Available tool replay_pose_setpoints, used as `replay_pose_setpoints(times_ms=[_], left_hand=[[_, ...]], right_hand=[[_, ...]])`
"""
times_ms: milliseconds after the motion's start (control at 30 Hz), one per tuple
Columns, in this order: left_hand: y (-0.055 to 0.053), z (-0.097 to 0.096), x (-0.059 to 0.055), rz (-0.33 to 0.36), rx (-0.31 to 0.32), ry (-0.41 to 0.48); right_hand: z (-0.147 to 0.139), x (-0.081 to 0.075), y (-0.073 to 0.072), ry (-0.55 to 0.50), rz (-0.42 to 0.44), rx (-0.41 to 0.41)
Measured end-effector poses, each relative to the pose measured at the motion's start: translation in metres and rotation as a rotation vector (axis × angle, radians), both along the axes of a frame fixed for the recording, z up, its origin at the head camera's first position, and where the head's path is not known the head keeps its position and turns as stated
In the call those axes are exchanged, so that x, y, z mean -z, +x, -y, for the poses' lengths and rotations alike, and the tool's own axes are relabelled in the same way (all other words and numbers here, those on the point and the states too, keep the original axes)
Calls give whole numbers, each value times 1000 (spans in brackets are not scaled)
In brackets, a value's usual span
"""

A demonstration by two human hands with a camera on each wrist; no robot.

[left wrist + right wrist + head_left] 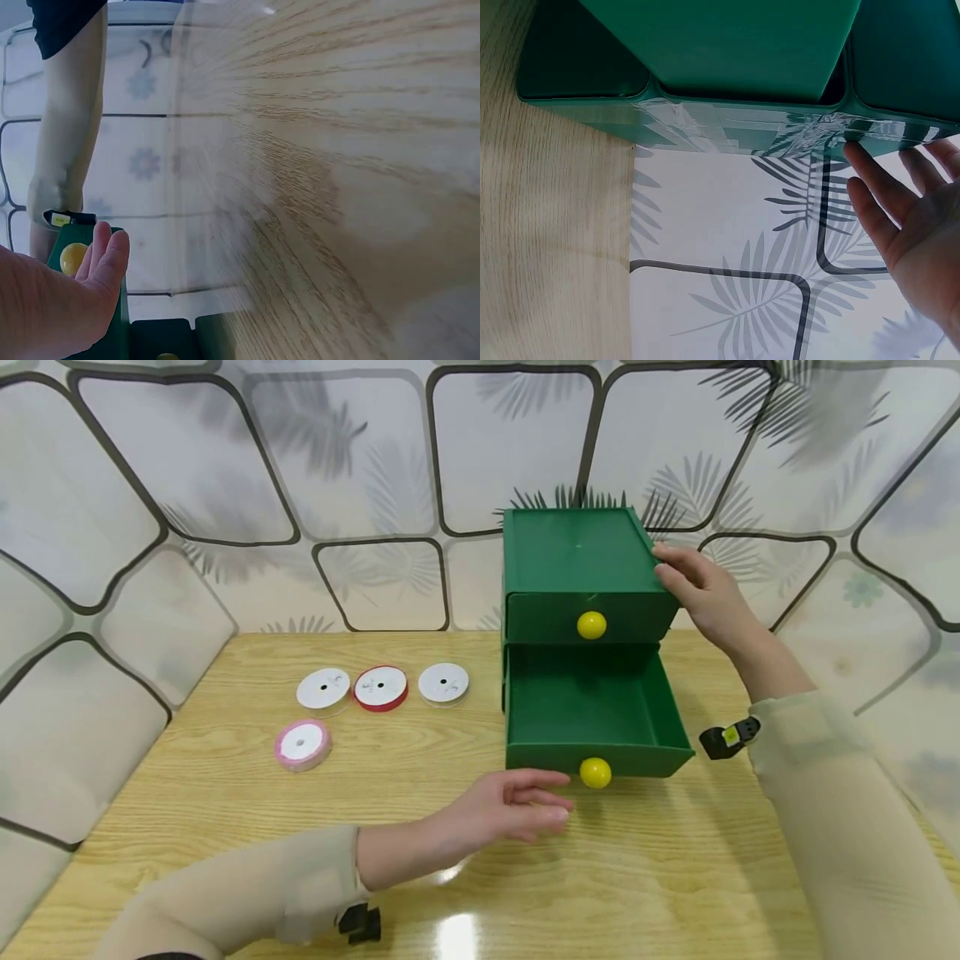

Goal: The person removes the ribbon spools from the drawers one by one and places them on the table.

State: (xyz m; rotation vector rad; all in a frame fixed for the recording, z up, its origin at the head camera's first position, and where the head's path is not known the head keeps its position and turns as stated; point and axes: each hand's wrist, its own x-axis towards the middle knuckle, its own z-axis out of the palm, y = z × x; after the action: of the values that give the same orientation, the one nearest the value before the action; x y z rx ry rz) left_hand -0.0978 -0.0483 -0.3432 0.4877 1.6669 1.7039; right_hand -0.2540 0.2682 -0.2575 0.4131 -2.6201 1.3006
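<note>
A green drawer cabinet (577, 547) stands on the table at the right, with a yellow knob (592, 625) on its top drawer. Below that, a lower green drawer (585, 702) is pulled out, its inside floor showing; its front carries another yellow knob (596, 773). My left hand (498, 810) is just left of this lower knob, fingers loosely extended and holding nothing. The right hand (701, 589) rests its fingertips on the cabinet's upper right edge. In the right wrist view, its extended fingers (881, 184) reach the taped side of the cabinet.
Ribbon spools lie on the table's left half: a white spool (324, 689), a red-edged one (381, 687), another white one (443, 683) and a pink one (302, 744). A patterned wall covering (382, 585) rises behind the wooden table (405, 793).
</note>
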Motion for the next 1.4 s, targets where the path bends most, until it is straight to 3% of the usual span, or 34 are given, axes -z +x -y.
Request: replay_pose_setpoints(times_ms=[300, 633, 1100, 1400], left_hand=[[-10, -25, 6, 48, -57, -41], [-17, -45, 14, 42, -39, -21], [-8, -67, 19, 114, -256, 124], [-6, -73, 22, 113, -331, 179]], right_hand=[[0, 1, -1, -4, -5, -6], [-1, 1, -2, 2, -8, 9], [0, 2, 0, -8, -12, 7], [-1, 1, 0, -10, -7, 0]])
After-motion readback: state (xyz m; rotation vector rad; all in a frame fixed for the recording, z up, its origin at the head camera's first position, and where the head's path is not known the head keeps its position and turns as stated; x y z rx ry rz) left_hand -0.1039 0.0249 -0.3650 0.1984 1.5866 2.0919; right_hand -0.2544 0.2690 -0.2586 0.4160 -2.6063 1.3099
